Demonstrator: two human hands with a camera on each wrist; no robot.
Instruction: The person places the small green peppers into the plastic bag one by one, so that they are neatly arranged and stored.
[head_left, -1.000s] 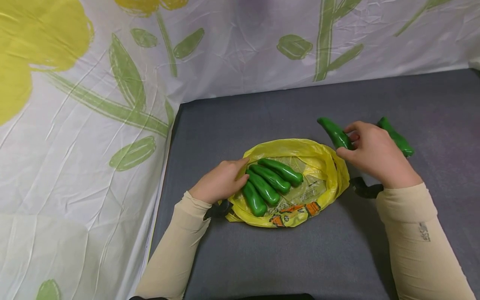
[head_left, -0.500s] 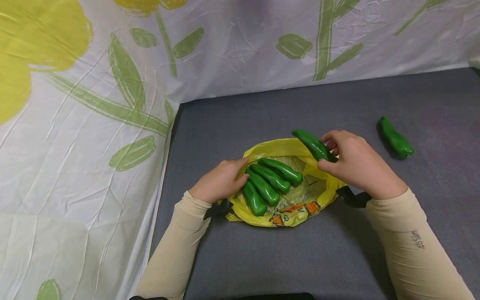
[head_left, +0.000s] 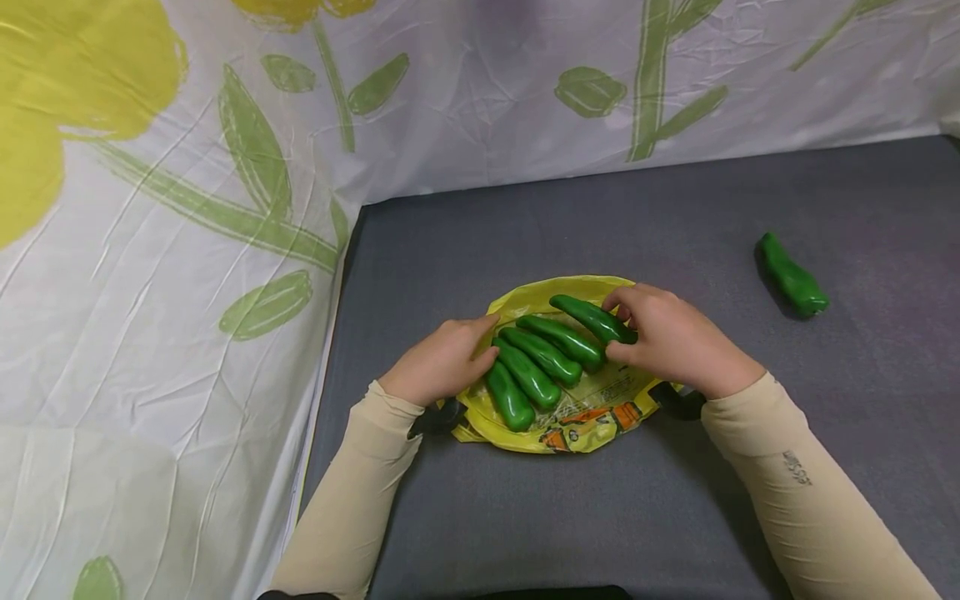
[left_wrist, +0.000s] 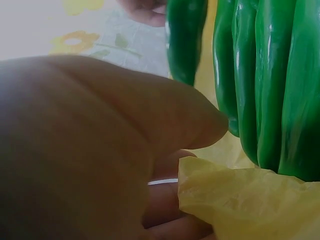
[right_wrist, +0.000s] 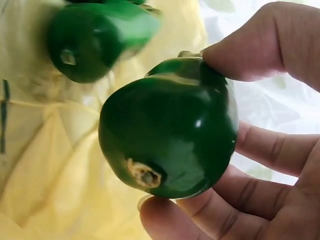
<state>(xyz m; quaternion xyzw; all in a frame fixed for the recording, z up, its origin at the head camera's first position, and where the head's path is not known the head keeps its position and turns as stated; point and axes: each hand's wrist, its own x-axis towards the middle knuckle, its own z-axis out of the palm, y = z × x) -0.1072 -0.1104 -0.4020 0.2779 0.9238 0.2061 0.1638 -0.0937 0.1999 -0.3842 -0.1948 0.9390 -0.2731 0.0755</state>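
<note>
A yellow plastic bag (head_left: pixel 517 442) lies spread with its mouth facing up. Several glossy green peppers (head_left: pixel 537 357) rest side by side inside it. My right hand (head_left: pixel 670 337) pinches another green pepper (head_left: pixel 590 317) between thumb and fingers over the bag's right half; its stem end (right_wrist: pixel 145 172) faces the right wrist camera. At the bag's left rim, my left hand (head_left: pixel 438 362) holds the yellow plastic, thumb (left_wrist: pixel 200 125) on the inner side and other fingers outside. That thumb's tip lies close against the peppers; whether it touches them is unclear.
One more green pepper (head_left: pixel 792 277) lies apart at the right on the dark grey table (head_left: pixel 570 525). A white cloth with printed flowers (head_left: pixel 480 125) hangs along the back and left side of the table.
The right hand has carried its pepper leftward and down, from beside the bag to over its opening. The left hand and the bagged peppers have stayed in place.
</note>
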